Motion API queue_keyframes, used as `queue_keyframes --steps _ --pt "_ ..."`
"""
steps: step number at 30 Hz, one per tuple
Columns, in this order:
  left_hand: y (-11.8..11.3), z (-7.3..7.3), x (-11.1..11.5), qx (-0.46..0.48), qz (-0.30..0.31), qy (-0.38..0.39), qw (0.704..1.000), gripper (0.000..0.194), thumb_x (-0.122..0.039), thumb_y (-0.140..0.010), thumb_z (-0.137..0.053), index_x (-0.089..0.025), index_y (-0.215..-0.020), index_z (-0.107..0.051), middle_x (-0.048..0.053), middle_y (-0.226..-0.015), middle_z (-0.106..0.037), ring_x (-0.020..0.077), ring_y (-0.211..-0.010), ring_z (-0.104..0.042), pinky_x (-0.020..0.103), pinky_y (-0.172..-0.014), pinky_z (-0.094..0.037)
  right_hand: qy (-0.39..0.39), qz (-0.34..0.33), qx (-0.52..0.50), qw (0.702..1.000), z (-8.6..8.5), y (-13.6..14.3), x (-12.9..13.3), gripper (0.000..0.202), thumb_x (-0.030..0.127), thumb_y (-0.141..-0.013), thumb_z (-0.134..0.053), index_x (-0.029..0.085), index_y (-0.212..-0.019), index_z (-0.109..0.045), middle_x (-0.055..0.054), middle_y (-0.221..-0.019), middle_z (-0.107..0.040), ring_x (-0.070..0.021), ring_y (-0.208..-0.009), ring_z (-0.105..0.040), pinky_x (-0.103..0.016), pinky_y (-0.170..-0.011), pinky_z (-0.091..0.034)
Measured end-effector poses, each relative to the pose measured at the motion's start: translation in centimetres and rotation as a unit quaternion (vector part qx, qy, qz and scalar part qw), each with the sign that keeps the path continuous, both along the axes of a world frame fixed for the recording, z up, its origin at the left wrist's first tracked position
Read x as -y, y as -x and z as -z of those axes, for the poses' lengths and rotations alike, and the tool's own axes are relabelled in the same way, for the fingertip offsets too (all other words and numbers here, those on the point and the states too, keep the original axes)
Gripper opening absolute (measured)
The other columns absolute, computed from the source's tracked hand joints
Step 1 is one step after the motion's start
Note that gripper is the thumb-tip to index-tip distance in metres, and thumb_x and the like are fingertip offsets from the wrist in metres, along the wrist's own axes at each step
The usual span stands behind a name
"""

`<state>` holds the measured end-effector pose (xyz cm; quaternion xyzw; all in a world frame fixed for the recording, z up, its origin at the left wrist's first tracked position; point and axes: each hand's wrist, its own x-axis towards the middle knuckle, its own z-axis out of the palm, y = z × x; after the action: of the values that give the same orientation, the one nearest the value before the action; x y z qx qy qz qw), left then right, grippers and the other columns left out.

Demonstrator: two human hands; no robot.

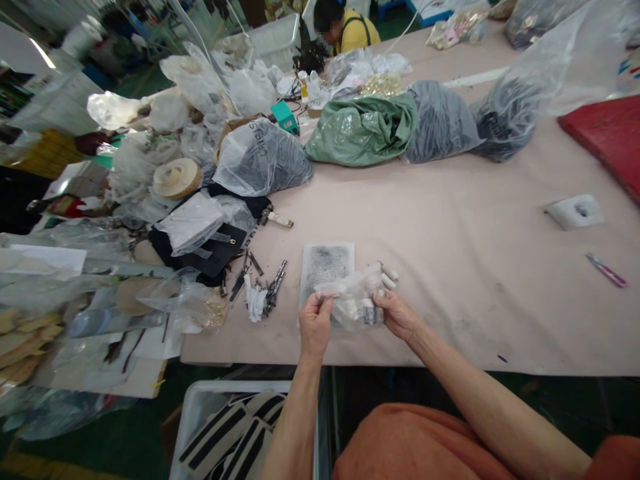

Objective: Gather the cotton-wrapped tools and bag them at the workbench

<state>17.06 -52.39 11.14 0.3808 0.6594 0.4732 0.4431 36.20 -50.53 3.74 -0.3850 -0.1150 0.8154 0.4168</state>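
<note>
A clear plastic bag [350, 288] is stretched between my two hands near the table's front edge. My left hand [316, 321] pinches its left side, and my right hand [397, 313] grips its right side. Small pale and dark pieces show in or under the bag; I cannot tell which. Beneath it lies a white board with dark speckles [327, 261]. White rolls [389, 273] rest just beyond my right hand. To the left of the board are metal tools [276, 287] and a crumpled white cloth or paper [255, 300].
Filled bags, among them a green sack [363, 130], line the table's far side. Plastic bags and a tape roll [176, 178] crowd the left. A small cutter [606, 270] and a white block [575, 212] lie right. A bin [183, 433] stands below. A person [350, 30] sits opposite.
</note>
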Motion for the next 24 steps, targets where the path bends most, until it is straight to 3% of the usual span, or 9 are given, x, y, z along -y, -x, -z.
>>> queue_keyframes --steps 4,8,11,14,17,18,20,22,24 --pt "-0.3 -2.1 0.5 -0.054 0.094 -0.032 0.994 0.025 -0.032 -0.089 -0.063 -0.022 -0.108 -0.075 0.005 -0.098 -0.077 0.0171 -0.079 -0.068 0.027 -0.078 -0.052 0.015 0.002 -0.003 1.000 0.6 -0.2 -0.2 0.041 0.038 -0.064 -0.090 0.021 -0.095 -0.070 -0.001 -0.086 -0.075 -0.0168 -0.071 -0.066 -0.029 -0.069 -0.055" --pt "-0.4 -3.8 0.3 -0.120 0.186 -0.104 0.970 0.054 -0.024 -0.081 -0.072 -0.027 -0.134 -0.063 0.009 -0.128 -0.070 0.0216 -0.097 -0.067 0.035 -0.100 -0.048 0.019 -0.002 -0.011 1.000 1.0 -0.7 -0.2 0.044 0.038 -0.064 -0.089 0.022 -0.099 -0.069 -0.001 -0.090 -0.075 -0.0179 -0.075 -0.067 -0.030 -0.072 -0.055" --pt "-0.9 -5.3 0.4 -0.135 0.222 -0.117 0.959 0.072 -0.020 -0.076 -0.076 -0.026 -0.144 -0.054 0.011 -0.124 -0.070 0.0255 -0.105 -0.064 0.042 -0.111 -0.041 0.011 -0.006 -0.020 1.000 1.0 -1.0 -0.1 0.049 0.040 -0.062 -0.089 0.023 -0.103 -0.068 -0.001 -0.089 -0.075 -0.0191 -0.076 -0.068 -0.032 -0.073 -0.056" --pt "-1.9 -6.8 1.0 -0.102 0.176 -0.130 0.970 0.078 -0.019 -0.067 -0.082 -0.023 -0.141 -0.057 0.013 -0.126 -0.068 0.0327 -0.125 -0.056 0.052 -0.123 -0.025 -0.005 -0.004 -0.026 1.000 0.8 -1.3 0.0 0.054 0.041 -0.060 -0.089 0.025 -0.107 -0.068 0.000 -0.094 -0.076 -0.0216 -0.082 -0.070 -0.035 -0.078 -0.057" --pt "-2.9 -7.5 1.6 -0.062 0.131 -0.130 0.981 0.056 -0.023 -0.058 -0.089 -0.022 -0.112 -0.074 0.014 -0.136 -0.061 0.0380 -0.142 -0.040 0.053 -0.128 -0.012 -0.012 -0.014 -0.035 0.999 1.0 -1.5 0.1 0.052 0.038 -0.057 -0.087 0.025 -0.105 -0.070 -0.002 -0.095 -0.076 -0.0253 -0.083 -0.070 -0.040 -0.080 -0.058" --pt "-3.1 -7.5 1.8 -0.051 0.117 -0.120 0.985 0.045 -0.028 -0.061 -0.088 -0.022 -0.104 -0.076 0.014 -0.138 -0.060 0.0377 -0.143 -0.039 0.051 -0.127 -0.015 -0.012 -0.019 -0.037 0.999 1.2 -1.6 0.2 0.049 0.037 -0.056 -0.086 0.024 -0.101 -0.071 -0.003 -0.093 -0.076 -0.0263 -0.082 -0.071 -0.041 -0.080 -0.058" --pt "-3.2 -7.0 1.8 -0.033 0.055 -0.077 0.995 0.033 -0.041 -0.077 -0.077 -0.021 -0.102 -0.075 0.014 -0.134 -0.062 0.0336 -0.134 -0.050 0.047 -0.121 -0.032 -0.010 -0.029 -0.039 0.999 1.6 -1.6 0.3 0.041 0.036 -0.055 -0.084 0.023 -0.093 -0.071 -0.004 -0.088 -0.076 -0.0283 -0.083 -0.071 -0.044 -0.079 -0.059" --pt "-3.0 -6.2 1.4 -0.026 -0.006 -0.004 1.000 0.038 -0.048 -0.086 -0.066 -0.019 -0.110 -0.070 0.013 -0.121 -0.068 0.0273 -0.111 -0.065 0.040 -0.101 -0.049 -0.009 -0.036 -0.038 0.999 2.0 -1.6 0.3 0.036 0.035 -0.055 -0.082 0.023 -0.087 -0.070 -0.005 -0.083 -0.075 -0.0297 -0.085 -0.071 -0.045 -0.080 -0.059" --pt "-2.8 -5.6 0.7 -0.027 -0.005 0.072 0.997 0.041 -0.051 -0.084 -0.066 -0.016 -0.106 -0.069 0.011 -0.101 -0.073 0.0220 -0.088 -0.068 0.032 -0.079 -0.054 -0.011 -0.042 -0.035 0.998 2.4 -1.5 0.4 0.033 0.036 -0.056 -0.081 0.023 -0.085 -0.070 -0.005 -0.081 -0.075 -0.0305 -0.088 -0.071 -0.046 -0.081 -0.059"
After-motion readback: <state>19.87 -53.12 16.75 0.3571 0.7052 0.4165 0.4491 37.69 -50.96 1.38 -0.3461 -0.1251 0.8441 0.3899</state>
